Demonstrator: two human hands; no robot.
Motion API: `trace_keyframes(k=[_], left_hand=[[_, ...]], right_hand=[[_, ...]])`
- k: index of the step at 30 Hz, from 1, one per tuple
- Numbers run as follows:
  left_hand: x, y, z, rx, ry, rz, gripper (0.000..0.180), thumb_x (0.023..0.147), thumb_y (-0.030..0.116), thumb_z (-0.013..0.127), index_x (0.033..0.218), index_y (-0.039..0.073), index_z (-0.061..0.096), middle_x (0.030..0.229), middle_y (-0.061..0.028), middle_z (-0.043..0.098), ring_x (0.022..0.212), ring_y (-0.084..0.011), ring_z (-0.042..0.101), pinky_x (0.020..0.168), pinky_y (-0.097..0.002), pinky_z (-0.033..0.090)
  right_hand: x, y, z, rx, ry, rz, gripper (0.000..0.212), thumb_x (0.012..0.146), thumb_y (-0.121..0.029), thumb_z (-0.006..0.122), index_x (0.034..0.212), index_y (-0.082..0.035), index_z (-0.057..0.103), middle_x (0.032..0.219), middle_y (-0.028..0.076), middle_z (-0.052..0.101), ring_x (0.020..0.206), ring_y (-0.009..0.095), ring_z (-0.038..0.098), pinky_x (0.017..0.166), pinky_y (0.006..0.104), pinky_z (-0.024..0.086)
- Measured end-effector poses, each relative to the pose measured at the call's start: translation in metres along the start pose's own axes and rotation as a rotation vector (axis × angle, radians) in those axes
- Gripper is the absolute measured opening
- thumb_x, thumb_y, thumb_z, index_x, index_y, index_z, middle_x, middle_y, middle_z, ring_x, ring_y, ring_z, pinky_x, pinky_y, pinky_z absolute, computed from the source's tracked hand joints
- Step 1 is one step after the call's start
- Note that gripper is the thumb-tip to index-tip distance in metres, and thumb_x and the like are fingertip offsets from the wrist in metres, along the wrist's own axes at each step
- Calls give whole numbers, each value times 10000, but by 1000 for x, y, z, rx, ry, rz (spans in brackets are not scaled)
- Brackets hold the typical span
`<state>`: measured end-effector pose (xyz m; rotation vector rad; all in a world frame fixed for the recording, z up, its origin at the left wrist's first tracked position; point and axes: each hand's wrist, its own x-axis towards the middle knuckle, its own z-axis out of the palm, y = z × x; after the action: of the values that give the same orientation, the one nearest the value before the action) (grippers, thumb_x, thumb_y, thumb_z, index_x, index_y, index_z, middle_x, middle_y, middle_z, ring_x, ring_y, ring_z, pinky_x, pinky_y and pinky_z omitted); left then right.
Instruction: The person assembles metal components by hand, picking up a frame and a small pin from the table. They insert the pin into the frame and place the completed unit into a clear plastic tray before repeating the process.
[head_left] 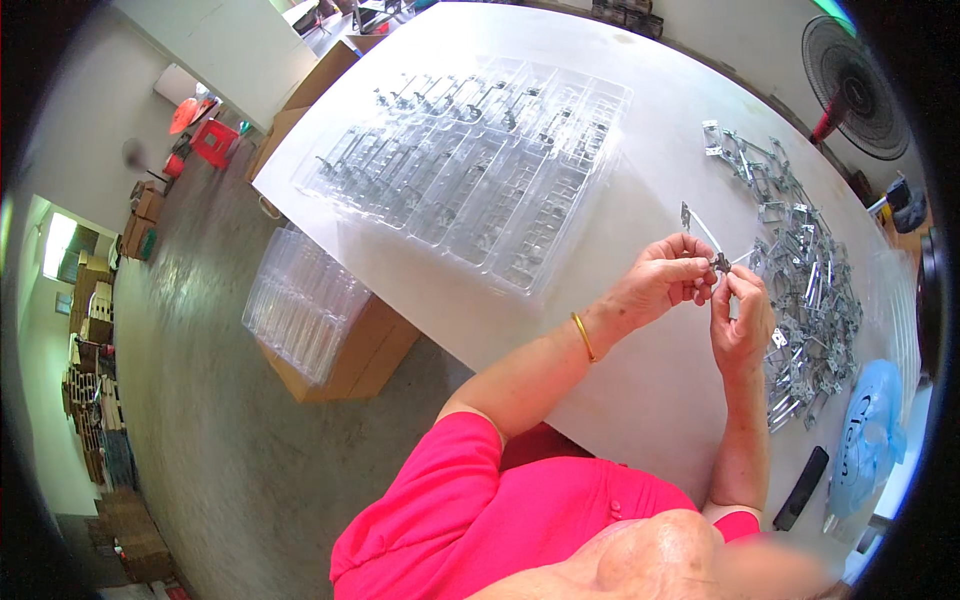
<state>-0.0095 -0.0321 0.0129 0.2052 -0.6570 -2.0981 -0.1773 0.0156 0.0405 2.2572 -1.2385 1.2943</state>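
My left hand (678, 271) and my right hand (742, 318) meet above the right half of the white table (655, 150). Between their fingertips they pinch a small metal linkage (706, 230), a thin rod with a flat bracket at its upper end. Its joint, dark and small, sits where both sets of fingers come together, and the fingers partly cover it. Just right of my right hand spreads a loose pile of similar metal linkages (812, 290). Farther left, a clear plastic compartment tray (484, 266) carries rows of these metal parts.
Stacked clear trays (300, 300) lie on a cardboard box (350, 350) beside the table's left edge. A black oblong object (802, 488) and a blue plastic package (868, 430) are near my right forearm. A fan (855, 85) stands beyond the far right edge.
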Motion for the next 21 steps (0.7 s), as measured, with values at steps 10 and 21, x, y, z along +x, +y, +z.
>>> trace_keyframes(k=[10,21], left_hand=[[5,-4,-15,91,80,34,107,971,70,661,1045,29,597,920,-110,695,776,-171,671,688,-329,545],[6,1,-2,225,192,152,138,944,49,685,1020,22,572,907,-132,688,758,-188,655,693,-337,545]], right_hand=[[3,-6,0,56,-22,199,65,1013,-25,608,1058,-11,564,950,144,665,848,276,702,741,357,558],[-4,1,3,340,-174,779,206,1065,-117,507,1234,-19,573,721,61,614,650,142,622,600,309,497]])
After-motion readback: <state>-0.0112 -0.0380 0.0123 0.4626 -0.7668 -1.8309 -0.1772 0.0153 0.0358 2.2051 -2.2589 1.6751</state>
